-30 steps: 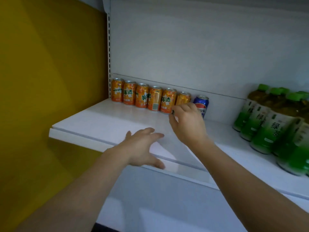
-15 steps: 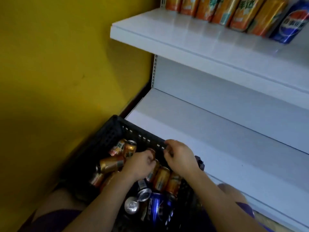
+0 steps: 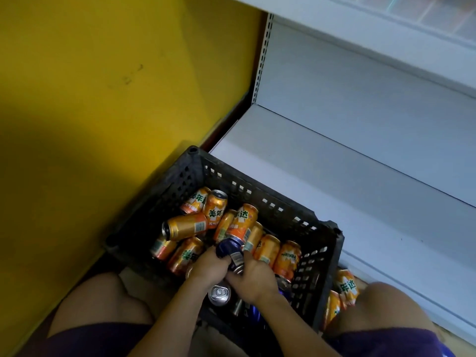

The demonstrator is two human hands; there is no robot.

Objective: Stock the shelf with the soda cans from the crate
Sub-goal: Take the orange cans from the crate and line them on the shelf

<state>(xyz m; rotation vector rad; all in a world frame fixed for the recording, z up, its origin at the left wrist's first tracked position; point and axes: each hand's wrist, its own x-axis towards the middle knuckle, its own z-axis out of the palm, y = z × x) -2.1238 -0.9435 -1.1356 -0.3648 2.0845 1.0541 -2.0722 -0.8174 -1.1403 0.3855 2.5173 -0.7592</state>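
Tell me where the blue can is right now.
The blue can sits low in the head view, centre, inside the black crate, gripped between the left hand and right hand, orange cans just beyond it.

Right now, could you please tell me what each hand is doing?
Left hand: gripping the blue can.
Right hand: gripping the same blue can.

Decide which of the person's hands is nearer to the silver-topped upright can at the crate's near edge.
Left. The left hand lies directly above the silver-topped can, nearly touching it; the right hand is to its right, a little farther. Both grip the blue can.
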